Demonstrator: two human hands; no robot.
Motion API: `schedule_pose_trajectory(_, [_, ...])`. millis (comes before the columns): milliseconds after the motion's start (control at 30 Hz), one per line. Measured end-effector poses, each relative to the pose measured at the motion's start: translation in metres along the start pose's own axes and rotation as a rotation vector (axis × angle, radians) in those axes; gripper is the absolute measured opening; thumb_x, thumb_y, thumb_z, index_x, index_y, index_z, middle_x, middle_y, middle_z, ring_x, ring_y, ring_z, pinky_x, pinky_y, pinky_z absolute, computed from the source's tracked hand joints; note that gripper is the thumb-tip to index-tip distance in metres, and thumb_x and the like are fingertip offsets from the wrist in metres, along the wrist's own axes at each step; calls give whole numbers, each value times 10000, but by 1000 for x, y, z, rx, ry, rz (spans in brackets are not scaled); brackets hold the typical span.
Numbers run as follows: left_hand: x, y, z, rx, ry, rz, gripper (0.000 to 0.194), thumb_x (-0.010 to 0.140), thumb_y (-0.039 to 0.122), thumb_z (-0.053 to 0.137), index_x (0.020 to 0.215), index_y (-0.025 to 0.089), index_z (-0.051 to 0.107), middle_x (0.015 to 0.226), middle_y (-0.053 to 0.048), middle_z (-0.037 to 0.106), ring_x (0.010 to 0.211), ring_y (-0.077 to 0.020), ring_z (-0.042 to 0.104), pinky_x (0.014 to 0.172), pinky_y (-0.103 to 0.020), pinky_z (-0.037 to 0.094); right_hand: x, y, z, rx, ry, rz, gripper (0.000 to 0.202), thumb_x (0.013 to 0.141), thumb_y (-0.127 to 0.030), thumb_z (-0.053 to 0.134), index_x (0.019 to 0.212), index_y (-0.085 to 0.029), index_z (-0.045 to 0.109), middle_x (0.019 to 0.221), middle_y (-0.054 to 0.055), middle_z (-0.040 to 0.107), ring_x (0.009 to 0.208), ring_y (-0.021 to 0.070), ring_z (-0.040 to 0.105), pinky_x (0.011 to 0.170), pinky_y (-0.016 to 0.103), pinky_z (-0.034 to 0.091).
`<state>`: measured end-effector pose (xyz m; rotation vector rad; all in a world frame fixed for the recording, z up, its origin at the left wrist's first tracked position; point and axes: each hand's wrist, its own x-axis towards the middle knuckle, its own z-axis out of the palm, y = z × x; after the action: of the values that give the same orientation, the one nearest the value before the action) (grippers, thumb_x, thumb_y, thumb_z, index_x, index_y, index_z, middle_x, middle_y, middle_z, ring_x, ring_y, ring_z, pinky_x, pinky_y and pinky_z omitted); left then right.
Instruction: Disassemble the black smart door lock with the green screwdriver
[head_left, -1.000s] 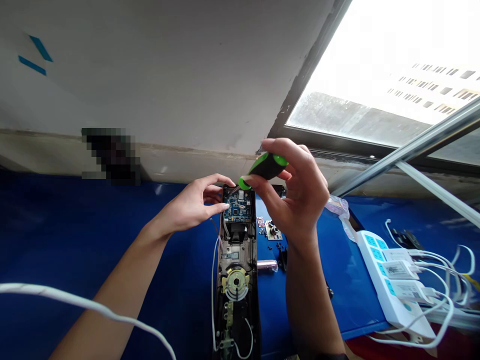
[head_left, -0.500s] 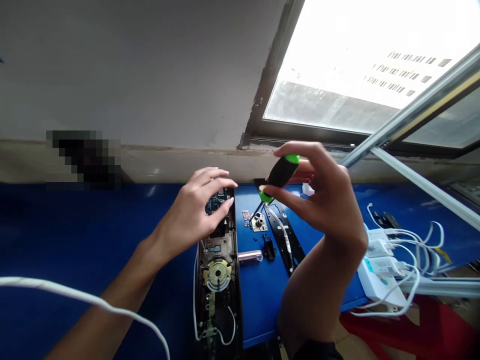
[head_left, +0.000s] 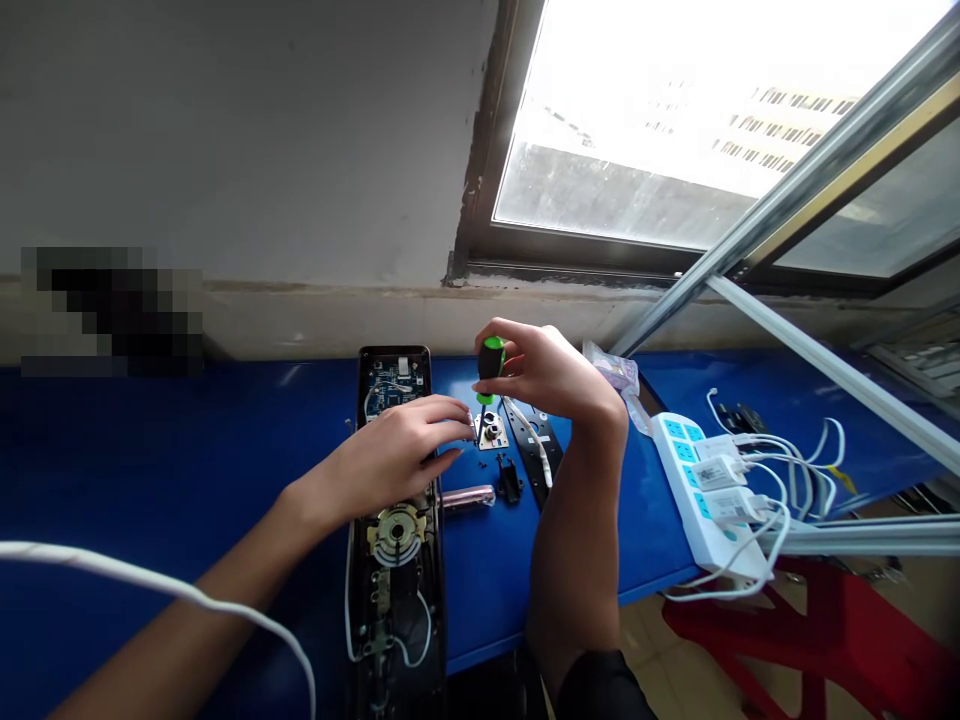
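Blue worktop [head_left: 187,450], window [head_left: 622,180] at one o'clock. Right hand [head_left: 534,365] grips a green-and-black screwdriver [head_left: 491,360], shaft down at the circuit board [head_left: 501,438]. Left hand [head_left: 412,442], eight o'clock from it, thumb parted, lies over the opened casing [head_left: 409,590].

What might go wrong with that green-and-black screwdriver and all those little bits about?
The screwdriver in the right hand points down at the small pale board; a slip might scratch it. Tiny dark parts lie loose nearby and could get knocked away. The left hand is over the open casing, so it might press on the blue board inside.
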<state>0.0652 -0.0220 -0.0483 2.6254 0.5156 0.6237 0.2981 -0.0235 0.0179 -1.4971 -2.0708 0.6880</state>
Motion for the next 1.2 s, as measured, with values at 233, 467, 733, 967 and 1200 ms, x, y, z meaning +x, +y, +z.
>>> schedule_pose_trajectory(233, [0,1,-2,-27,-20,-17,224,1007,180,575,1169,190,729,1280,-103,696,1265,-260,639,1086,-425,557,7,-1,4,-22,-22,-3,286,765,-208,810,965,-223,606,786,-32,655,686,114,594,621,249,471])
schedule_pose_trajectory(467, [-3,0,-5,-81,-11,-31,225,1012,204,588,1182,204,735,1290,-83,698,1217,-238,664,1081,-391,554,8,-2,6,-31,-34,-8,278,774,-217,806,962,-225,602,766,-42,644,661,99,561,617,242,464])
schedule_pose_trajectory(733, [-3,1,-8,-89,27,-5,202,1006,179,606,1140,164,756,1240,-87,722,1142,-219,700,1041,-359,576,11,-2,10,-42,-50,4,272,760,-190,807,943,-222,607,763,-37,659,673,110,590,632,252,472])
schedule_pose_trajectory(967, [-5,0,-12,-93,37,-11,199,1008,199,613,1139,165,759,1224,-82,730,1118,-213,711,1017,-349,587,8,-7,8,-26,-34,-9,305,789,-229,792,1031,-230,606,802,-20,676,686,128,633,612,258,495])
schedule_pose_trajectory(1200, [-6,-3,-12,-87,34,-21,203,1017,215,604,1146,179,756,1239,-83,729,1123,-216,713,1026,-363,588,6,-7,7,-19,6,-23,292,791,-238,795,1013,-228,605,794,-17,675,693,136,648,630,270,521])
